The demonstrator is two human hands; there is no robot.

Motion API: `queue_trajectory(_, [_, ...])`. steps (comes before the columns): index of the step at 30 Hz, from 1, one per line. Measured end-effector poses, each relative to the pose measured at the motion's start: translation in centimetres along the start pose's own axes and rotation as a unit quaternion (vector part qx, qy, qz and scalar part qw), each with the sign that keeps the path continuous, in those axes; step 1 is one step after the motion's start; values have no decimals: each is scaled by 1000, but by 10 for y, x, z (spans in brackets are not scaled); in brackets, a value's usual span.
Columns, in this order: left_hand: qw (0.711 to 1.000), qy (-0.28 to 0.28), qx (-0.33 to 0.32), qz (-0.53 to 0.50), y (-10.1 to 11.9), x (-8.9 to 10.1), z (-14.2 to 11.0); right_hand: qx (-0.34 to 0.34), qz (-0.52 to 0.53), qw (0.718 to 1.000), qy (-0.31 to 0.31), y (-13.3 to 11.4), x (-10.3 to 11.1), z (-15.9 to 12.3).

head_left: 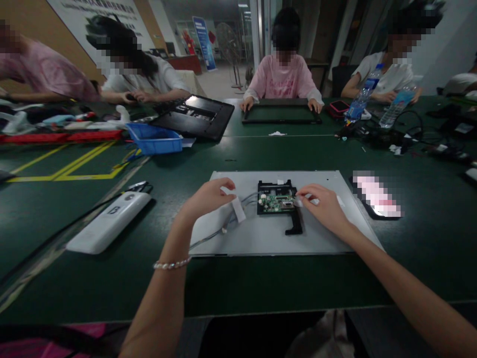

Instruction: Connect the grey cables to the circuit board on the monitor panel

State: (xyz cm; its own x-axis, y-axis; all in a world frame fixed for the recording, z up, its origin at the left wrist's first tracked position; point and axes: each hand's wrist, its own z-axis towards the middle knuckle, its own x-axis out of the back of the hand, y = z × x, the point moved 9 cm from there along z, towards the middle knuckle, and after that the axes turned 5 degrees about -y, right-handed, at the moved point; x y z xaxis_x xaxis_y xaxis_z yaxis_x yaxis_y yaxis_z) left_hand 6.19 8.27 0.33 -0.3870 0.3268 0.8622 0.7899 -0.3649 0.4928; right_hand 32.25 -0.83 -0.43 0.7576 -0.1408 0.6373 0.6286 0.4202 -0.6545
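One flat, pale panel [268, 243], lying on a dark green table [283, 286] in front of the person. On it, about the middle: one black bracket [296, 223], an arm of it reaching toward the person, bearing one small green circuit board [278, 203]. Grey cables [218, 229], running from the board's left side across the panel to its near left edge. One left hand [212, 199], beaded bracelet [172, 264] at the wrist, above the left part of the panel; thumb and forefinger nearly together, pinching the top of one white strip [239, 209], the other fingers curled. One right hand [322, 204], at the board's right edge; thumb and forefinger drawn close together beside a small pale piece [298, 201], whether gripped cannot be told. One phone [376, 194], just beside the panel, right. One white power bank [110, 221], well apart, left, a black cable by its far end. Beyond: one blue bin [156, 144], beside a black laptop part [197, 119]; one black rectangular frame [281, 121], both hands of a person opposite [282, 77] on it.
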Motion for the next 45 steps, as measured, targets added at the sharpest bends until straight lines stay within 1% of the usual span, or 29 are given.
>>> queue_trajectory(2, [1000,22,-19,7,8,6,-2,13,-19,1000,7,-10,0,0])
queue_trajectory(3, [999,15,-34,10,13,5,-3,25,-30,999,5,-17,-2,-1])
queue_trajectory(5, [997,-23,-65,17,24,-3,-4,60,-50,997,-18,-37,-10,-2])
queue_trajectory(8, [992,-78,-94,29,31,-17,-5,125,-77,985,-90,-71,-35,-5])
queue_trajectory(11, [989,-106,-98,34,29,-30,-4,194,-99,964,-155,-101,-62,-7])
queue_trajectory(14, [988,-115,-88,45,23,-36,-4,252,-118,940,-195,-120,-86,-8])
queue_trajectory(16, [989,-106,-89,49,22,-35,-3,275,-133,929,-210,-126,-100,-7])
queue_trajectory(19, [990,-92,-98,49,25,-30,-3,296,-174,914,-216,-131,-115,-6])
queue_trajectory(22, [989,-99,-98,50,26,-29,-3,300,-223,903,-212,-131,-124,-5])
queue_trajectory(27, [989,-103,-83,64,22,-34,-2,283,-254,902,-206,-125,-132,-1])
queue_trajectory(35, [991,-103,-66,62,18,-34,-2,276,-257,905,-199,-117,-136,1])
queue_trajectory(40, [990,-117,-50,62,14,-38,-2,286,-208,912,-209,-122,-139,-7])
queue_trajectory(42, [990,-119,-46,60,12,-40,-2,276,-188,916,-221,-125,-138,-11])
queue_trajectory(45, [991,-119,-31,48,8,-41,-1,242,-174,924,-238,-127,-135,-19])
